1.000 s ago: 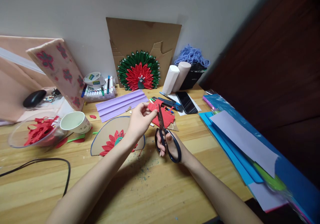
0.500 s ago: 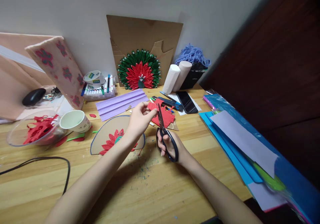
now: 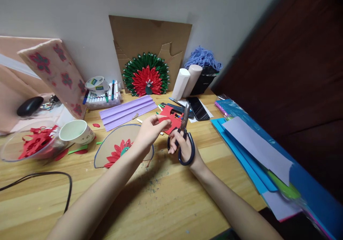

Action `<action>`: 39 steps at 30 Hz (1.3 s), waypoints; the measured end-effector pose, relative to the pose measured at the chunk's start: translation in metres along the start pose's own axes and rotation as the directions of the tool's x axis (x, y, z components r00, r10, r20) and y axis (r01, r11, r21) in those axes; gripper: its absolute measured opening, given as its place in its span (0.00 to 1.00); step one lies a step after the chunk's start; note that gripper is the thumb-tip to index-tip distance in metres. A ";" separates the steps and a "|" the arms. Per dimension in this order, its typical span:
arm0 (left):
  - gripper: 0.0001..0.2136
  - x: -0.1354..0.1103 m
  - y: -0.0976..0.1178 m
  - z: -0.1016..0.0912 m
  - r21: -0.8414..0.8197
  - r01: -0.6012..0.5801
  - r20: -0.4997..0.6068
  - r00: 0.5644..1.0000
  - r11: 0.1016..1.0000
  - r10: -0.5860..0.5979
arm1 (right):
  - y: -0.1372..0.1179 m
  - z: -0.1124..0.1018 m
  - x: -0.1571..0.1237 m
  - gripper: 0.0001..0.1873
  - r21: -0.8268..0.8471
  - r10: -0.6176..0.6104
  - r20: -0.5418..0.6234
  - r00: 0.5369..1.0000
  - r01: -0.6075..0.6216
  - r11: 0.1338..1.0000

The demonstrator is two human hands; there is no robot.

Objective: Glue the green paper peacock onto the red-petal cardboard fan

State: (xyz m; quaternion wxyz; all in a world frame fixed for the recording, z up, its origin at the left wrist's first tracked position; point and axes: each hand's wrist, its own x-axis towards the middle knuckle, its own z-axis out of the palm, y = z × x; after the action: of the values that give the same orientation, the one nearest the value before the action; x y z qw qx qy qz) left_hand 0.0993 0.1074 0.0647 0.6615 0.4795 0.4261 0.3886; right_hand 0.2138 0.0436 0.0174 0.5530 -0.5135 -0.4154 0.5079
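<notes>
My left hand pinches a small piece of red paper between thumb and fingers. My right hand grips dark-handled scissors, fingers through the loops, blades pointing up and apart from the red piece. Behind both hands lies a larger red sheet with cut-out edges, partly hidden by them. Under my left forearm is a fan-shaped cardboard with a blue outline, red petals and a green centre; my arm covers part of it.
A finished red-and-green peacock leans on cardboard at the wall. Left are a paper cup, a bowl of red scraps and a marker box. Purple paper, a phone and coloured sheets lie around.
My right hand has turned the scissors more upright and drawn the blades right, away from the red piece. My left hand still pinches it, slightly lower. The view has shifted slightly.
</notes>
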 end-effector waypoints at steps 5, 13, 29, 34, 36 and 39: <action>0.08 -0.003 -0.004 0.005 0.020 0.018 0.054 0.998 1.000 -0.019 | -0.001 -0.007 0.006 0.14 0.110 -0.107 -0.123 0.987 0.120 0.987; 0.07 -0.008 -0.004 0.011 0.041 0.052 0.112 0.992 0.998 -0.056 | -0.003 -0.017 0.007 0.12 0.048 -0.149 -0.228 0.962 0.164 0.985; 0.08 -0.004 -0.001 0.006 0.138 -0.174 -0.095 0.978 0.975 0.188 | -0.004 -0.002 -0.005 0.36 0.119 0.086 0.225 0.970 -0.115 0.986; 0.11 -0.006 0.001 0.003 0.067 -0.173 -0.150 0.972 0.983 0.182 | 0.008 0.003 -0.016 0.35 0.051 0.060 0.322 0.945 -0.080 0.995; 0.13 -0.006 0.001 0.003 0.057 -0.167 -0.157 0.972 0.984 0.174 | 0.010 0.002 -0.017 0.34 0.040 0.056 0.338 0.939 -0.074 0.996; 0.13 -0.005 0.000 0.003 0.058 -0.163 -0.168 0.971 0.985 0.171 | 0.012 0.001 -0.016 0.34 0.012 0.061 0.338 0.939 -0.070 0.997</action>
State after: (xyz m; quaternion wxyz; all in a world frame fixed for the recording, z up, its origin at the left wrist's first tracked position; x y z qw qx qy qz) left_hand 0.1004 0.1014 0.0662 0.5764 0.4927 0.4483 0.4734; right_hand 0.2095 0.0276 0.0067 0.4627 -0.4258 -0.4805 0.6113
